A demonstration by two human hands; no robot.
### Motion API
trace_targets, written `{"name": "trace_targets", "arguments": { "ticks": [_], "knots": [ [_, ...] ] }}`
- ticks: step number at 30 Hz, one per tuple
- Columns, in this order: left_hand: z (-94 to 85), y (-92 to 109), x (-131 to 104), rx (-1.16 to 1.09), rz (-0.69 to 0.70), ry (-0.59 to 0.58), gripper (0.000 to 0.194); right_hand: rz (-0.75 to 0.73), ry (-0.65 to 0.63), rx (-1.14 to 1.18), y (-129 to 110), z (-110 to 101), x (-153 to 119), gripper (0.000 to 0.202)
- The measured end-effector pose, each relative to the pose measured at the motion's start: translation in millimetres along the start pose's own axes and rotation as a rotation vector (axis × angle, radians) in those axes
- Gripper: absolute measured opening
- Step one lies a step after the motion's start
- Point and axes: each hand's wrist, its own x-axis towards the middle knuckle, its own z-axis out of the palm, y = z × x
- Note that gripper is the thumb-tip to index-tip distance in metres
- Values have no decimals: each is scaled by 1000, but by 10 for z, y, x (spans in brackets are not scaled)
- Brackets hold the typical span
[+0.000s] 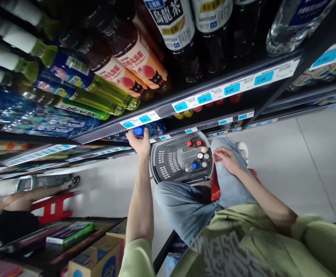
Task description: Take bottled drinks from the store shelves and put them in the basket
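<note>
At the lower shelf, my left hand [139, 143] has its thumb and fingers around the top of a bottle with a blue cap [138, 130]. Most of that bottle is hidden by the shelf edge and the hand. My right hand [225, 158] rests by my right knee, beside the basket's rim, its fingers loosely bent and holding nothing. Between my knees and the shelf stands a grey shopping basket [159, 169]. Several bottles with red, white and blue caps stand upright at its right end, among them one with a blue cap [195, 164].
Above, the shelf edge [168, 111] carries price tags, with peach oolong bottles [145, 63] and dark Suntory bottles [172, 23] on it. Red plastic [215, 188] shows under me. Cartons [95, 254] stand behind left. Another person's leg [41, 192] is at far left.
</note>
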Motion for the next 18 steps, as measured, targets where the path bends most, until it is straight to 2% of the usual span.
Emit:
{"name": "trace_targets", "arguments": {
  "ticks": [1, 4, 7, 9, 13, 16, 18],
  "knots": [
    [-54, 39, -65, 38, 19, -5, 35, -3, -5, -8, 10, -3, 0, 33],
    [-161, 207, -274, 152, 123, -128, 32, -21, -24, -37, 49, -2, 1, 35],
    [-166, 391, -525, 271, 215, -291, 24, -40, -29, -50, 86, 14, 0, 35],
    [-155, 487, -674, 324, 231, -357, 18, -43, -35, -49, 96, 29, -4, 35],
    [-269, 639, -736, 309, 185, -291, 15, -68, -44, -44, 79, 47, -12, 37],
    [-513, 846, -629, 231, 219, -192, 15, -76, -48, -46, 49, 56, -13, 39],
    [-719, 1079, -623, 194, 264, -152, 15, -66, -63, -43, 12, 73, -21, 39]
  ]
}}
